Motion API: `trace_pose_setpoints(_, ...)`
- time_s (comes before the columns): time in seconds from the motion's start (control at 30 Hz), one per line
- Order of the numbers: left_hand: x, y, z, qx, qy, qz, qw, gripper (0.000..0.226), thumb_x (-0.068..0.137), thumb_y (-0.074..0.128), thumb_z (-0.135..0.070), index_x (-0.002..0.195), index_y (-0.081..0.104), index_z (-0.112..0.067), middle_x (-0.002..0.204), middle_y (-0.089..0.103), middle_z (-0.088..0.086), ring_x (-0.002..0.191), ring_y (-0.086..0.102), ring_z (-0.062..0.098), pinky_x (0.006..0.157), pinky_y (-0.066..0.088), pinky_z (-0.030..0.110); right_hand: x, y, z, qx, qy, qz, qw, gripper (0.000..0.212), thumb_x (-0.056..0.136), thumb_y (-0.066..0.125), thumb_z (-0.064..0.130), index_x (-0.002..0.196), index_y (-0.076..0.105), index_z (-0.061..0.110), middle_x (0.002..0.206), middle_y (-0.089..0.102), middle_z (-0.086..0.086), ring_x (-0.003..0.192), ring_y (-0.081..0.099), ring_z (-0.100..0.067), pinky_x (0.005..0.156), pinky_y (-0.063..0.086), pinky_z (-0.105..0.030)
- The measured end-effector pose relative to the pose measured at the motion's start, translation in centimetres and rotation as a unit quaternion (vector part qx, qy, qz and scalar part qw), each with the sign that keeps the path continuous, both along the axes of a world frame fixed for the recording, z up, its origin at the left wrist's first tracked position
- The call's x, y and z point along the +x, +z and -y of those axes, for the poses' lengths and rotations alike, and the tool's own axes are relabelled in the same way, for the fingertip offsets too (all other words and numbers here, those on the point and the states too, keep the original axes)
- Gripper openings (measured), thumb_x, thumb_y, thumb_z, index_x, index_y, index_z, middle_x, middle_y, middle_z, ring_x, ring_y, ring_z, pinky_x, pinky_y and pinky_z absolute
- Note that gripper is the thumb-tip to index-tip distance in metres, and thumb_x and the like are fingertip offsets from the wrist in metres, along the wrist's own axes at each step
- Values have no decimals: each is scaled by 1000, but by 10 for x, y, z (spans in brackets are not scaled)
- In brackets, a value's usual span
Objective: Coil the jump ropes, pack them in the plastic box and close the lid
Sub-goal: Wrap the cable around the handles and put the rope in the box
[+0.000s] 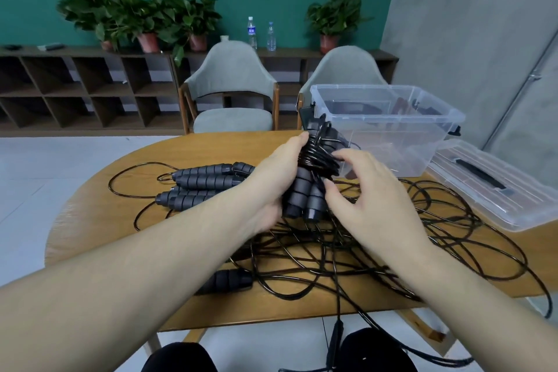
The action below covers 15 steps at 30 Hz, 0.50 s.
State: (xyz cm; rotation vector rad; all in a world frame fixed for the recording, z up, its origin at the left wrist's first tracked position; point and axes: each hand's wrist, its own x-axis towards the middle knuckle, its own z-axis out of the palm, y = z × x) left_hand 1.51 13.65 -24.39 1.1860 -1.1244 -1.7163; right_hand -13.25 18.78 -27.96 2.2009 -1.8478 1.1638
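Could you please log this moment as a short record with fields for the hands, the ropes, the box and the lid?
left hand: left hand grips the coiled rope bundle above the table
right hand: right hand pinches the cord wound round the bundle's handles
loose ropes: tangled ropes lie on the table; handle pile lies at the left
plastic box: plastic box open, at the table's far right
lid: lid off, lying right of the box
task stage: coiling, nothing visibly packed yet
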Motion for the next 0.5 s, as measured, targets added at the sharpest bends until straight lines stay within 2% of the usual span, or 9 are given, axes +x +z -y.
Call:
trace_pose_setpoints(0.1, -13, 11, 12, 15, 24, -100, 995, 35, 100, 52, -47, 110, 68, -18, 72, 76, 6, 66, 74, 23, 69, 60, 40, -2, 15, 15, 69, -2, 105, 992, 46, 95, 55, 40, 140, 48, 35, 129, 57, 18, 115, 53, -4, 95, 43, -25)
trace_pose_setpoints(0.13, -18, 15, 16, 11, 27, -121, 992, 31, 102, 49, -43, 107, 67, -18, 66, 74, 4, 68, 75, 26, 73, 61, 45, -3, 21, 23, 86, 1, 153, 984, 45, 96, 55, 43, 140, 48, 36, 130, 57, 19, 114, 54, -1, 93, 43, -21)
trace_pose_setpoints(0.2, -28, 21, 26, -4, 33, -149, 988, 32, 105, 44, -37, 112, 66, -15, 68, 75, 5, 86, 75, 34, 80, 60, 53, -7, 33, 40, 96, 8, 215, 972, 45, 94, 58, 47, 135, 50, 34, 120, 60, 23, 104, 56, 11, 86, 43, -10)
trace_pose_setpoints(0.23, -33, 24, 32, -14, 37, -156, 987, 33, 105, 43, -35, 118, 65, -14, 68, 75, 4, 87, 75, 35, 76, 62, 52, -10, 39, 49, 99, 10, 236, 967, 48, 91, 61, 51, 134, 50, 34, 115, 60, 25, 102, 56, 13, 88, 45, -11)
trace_pose_setpoints(0.3, -42, 33, 42, -32, 39, -157, 986, 35, 106, 42, -31, 130, 62, -15, 59, 70, -2, 66, 73, 27, 54, 61, 40, -16, 50, 67, 120, 14, 270, 955, 67, 78, 68, 64, 133, 41, 37, 116, 62, 23, 108, 60, 1, 97, 52, -32)
trace_pose_setpoints(0.37, -52, 45, 49, -29, 44, -149, 987, 39, 107, 40, -32, 136, 59, -14, 75, 74, 13, 54, 68, 23, 42, 53, 28, -25, 60, 85, 151, -8, 267, 952, 82, 65, 70, 72, 133, 37, 41, 124, 65, 11, 109, 66, -15, 93, 55, -47)
trace_pose_setpoints(0.4, -57, 50, 52, -29, 45, -147, 988, 41, 107, 39, -34, 138, 58, -15, 95, 72, 18, 59, 66, 23, 40, 51, 25, -30, 67, 93, 162, -18, 267, 950, 79, 65, 72, 69, 131, 40, 39, 123, 66, 6, 104, 68, -18, 89, 57, -49)
trace_pose_setpoints(0.43, -61, 55, 56, -33, 44, -142, 988, 42, 107, 38, -37, 139, 58, -17, 101, 71, 16, 67, 65, 23, 40, 50, 23, -35, 74, 101, 172, -21, 284, 943, 71, 70, 75, 63, 128, 44, 35, 119, 67, 3, 99, 70, -20, 83, 60, -50)
trace_pose_setpoints(0.5, -72, 63, 69, -53, 30, -118, 991, 40, 107, 37, -39, 135, 61, -23, 98, 62, 4, 81, 60, 23, 50, 53, 23, -48, 88, 119, 193, -17, 344, 919, 52, 81, 77, 46, 121, 51, 25, 107, 70, -3, 89, 72, -23, 72, 62, -50)
